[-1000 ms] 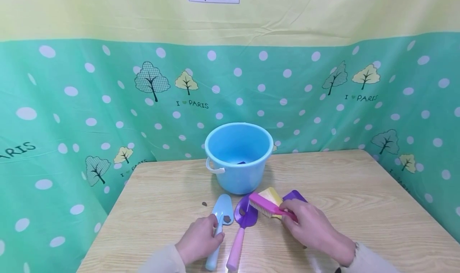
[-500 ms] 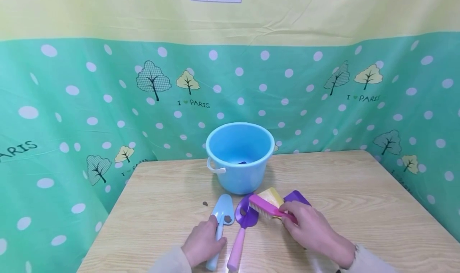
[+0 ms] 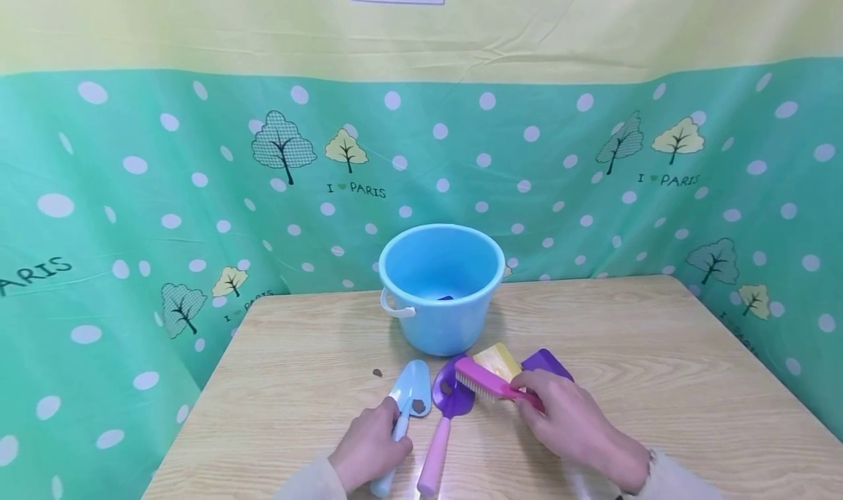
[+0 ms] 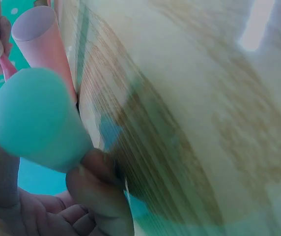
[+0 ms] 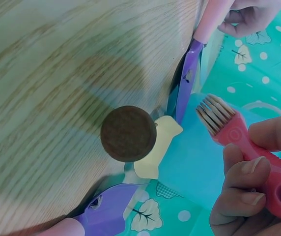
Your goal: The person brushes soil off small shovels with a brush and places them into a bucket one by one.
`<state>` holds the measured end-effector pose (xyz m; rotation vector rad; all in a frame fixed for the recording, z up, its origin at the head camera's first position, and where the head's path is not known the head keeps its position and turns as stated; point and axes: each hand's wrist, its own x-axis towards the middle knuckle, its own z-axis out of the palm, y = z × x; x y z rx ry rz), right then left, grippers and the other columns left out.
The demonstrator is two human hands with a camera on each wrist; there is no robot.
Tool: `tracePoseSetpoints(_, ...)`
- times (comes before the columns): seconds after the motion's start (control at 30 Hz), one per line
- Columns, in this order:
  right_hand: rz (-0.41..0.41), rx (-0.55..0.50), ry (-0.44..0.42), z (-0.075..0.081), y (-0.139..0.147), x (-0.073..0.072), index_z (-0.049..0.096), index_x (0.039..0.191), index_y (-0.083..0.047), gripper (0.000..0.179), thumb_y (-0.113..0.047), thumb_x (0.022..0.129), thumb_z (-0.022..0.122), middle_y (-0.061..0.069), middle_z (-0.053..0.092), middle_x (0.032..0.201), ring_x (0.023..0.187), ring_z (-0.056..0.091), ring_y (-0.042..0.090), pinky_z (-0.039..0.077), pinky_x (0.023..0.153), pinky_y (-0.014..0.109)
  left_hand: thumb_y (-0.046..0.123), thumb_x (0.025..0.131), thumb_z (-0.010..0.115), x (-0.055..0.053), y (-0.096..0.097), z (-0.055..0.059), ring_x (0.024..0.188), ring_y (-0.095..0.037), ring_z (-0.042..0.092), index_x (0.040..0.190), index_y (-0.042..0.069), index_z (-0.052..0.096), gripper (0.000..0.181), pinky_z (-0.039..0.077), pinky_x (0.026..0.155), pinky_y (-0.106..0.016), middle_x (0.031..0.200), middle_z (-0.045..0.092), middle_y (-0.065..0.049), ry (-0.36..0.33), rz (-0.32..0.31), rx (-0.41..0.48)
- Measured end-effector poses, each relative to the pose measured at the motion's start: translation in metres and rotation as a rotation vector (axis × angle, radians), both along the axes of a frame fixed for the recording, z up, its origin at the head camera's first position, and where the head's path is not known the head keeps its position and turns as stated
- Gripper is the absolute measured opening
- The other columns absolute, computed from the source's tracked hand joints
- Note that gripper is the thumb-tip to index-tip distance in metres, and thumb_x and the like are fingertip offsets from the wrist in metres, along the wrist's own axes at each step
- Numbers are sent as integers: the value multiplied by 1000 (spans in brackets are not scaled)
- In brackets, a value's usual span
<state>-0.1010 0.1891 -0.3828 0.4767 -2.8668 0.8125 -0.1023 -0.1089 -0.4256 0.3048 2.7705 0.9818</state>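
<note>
My left hand (image 3: 372,445) grips the light-blue handle of a small trowel (image 3: 413,380), whose blade points toward the bucket; the handle's rounded end shows large in the left wrist view. A dark brown crumb lies on the blade. My right hand (image 3: 579,427) holds a pink brush (image 3: 486,380) by its handle, pale bristles slanting down. The brush head hangs between a purple round-bladed shovel (image 3: 454,401) with a pink handle and a yellow-bladed tool (image 3: 502,361). Another brown crumb sits on the purple blade. Whether the trowel touches the table is hard to tell.
Behind the tools stands a light-blue bucket (image 3: 441,328) with a white handle and something dark inside. A second purple blade (image 3: 548,362) lies partly behind my right hand. One loose brown crumb (image 3: 377,372) is on the wooden table (image 3: 296,368). A patterned curtain closes off the back.
The blue trowel has turned slightly, its handle end swinging left and its blade tip edging toward the purple shovel. The brush stays nearly in place. The view shifts slightly.
</note>
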Motion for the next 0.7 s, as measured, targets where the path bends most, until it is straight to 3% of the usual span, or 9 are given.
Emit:
tracePoseSetpoints(0.3, 18, -12, 4, 1, -1, 0, 68, 100, -21, 18, -13, 84, 69, -15, 45, 65, 57, 40, 1, 36, 46, 21, 19, 73, 65, 3, -4, -4, 50, -11, 49, 88, 8, 53, 22, 41, 42, -27, 67, 52, 1, 61, 1, -6)
tracePoseSetpoints(0.7, 23, -27, 15, 3, -6, 0, 68, 101, -19, 19, -11, 83, 69, -14, 44, 64, 56, 39, 1, 35, 46, 21, 15, 75, 63, 4, -6, 1, 47, -10, 47, 89, 5, 55, 19, 40, 40, -27, 66, 51, 1, 55, 10, 55)
